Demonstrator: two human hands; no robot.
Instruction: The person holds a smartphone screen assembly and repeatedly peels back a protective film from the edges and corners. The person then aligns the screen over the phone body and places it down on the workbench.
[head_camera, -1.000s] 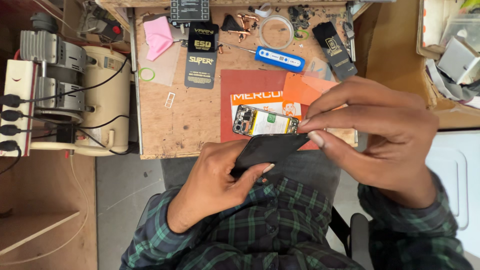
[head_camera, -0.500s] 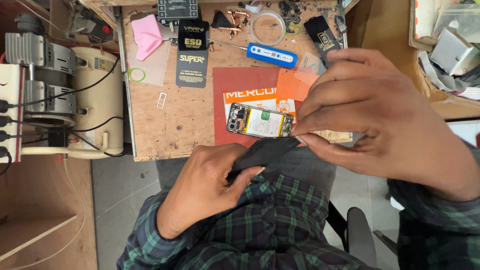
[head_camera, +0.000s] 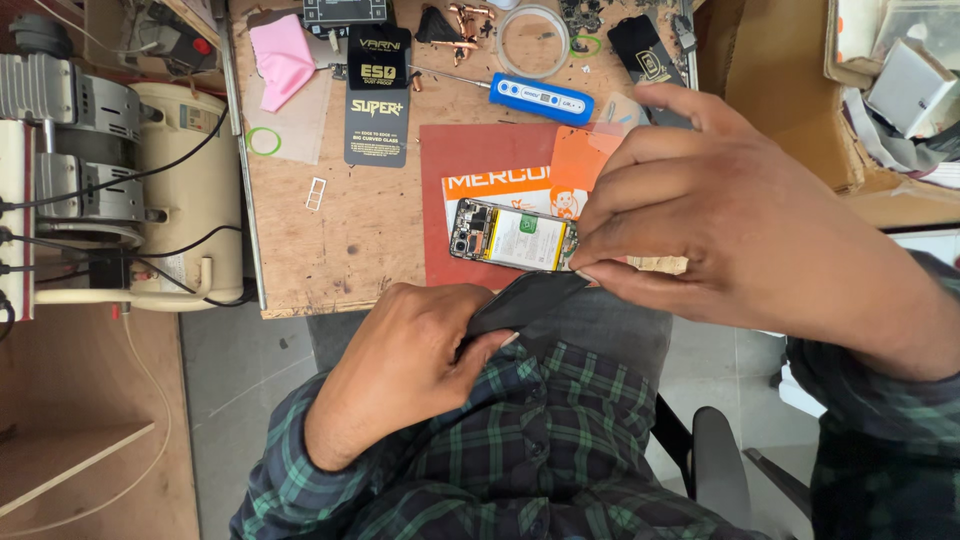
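The left hand (head_camera: 400, 370) and the right hand (head_camera: 740, 225) both held a thin black panel (head_camera: 525, 298) just over the near edge of the wooden workbench (head_camera: 350, 240). The left fingers were closed on its left end, the right fingertips pinched its right end. Just beyond it, an opened phone (head_camera: 512, 236) lay on a red mat (head_camera: 460, 160). A blue tool (head_camera: 540, 99) lay farther away.

The mat (head_camera: 470, 160) is red, the tool (head_camera: 541, 98) blue, the cloth (head_camera: 282, 57) pink, the panel (head_camera: 520, 298) black, the shirt (head_camera: 520, 460) green-navy plaid
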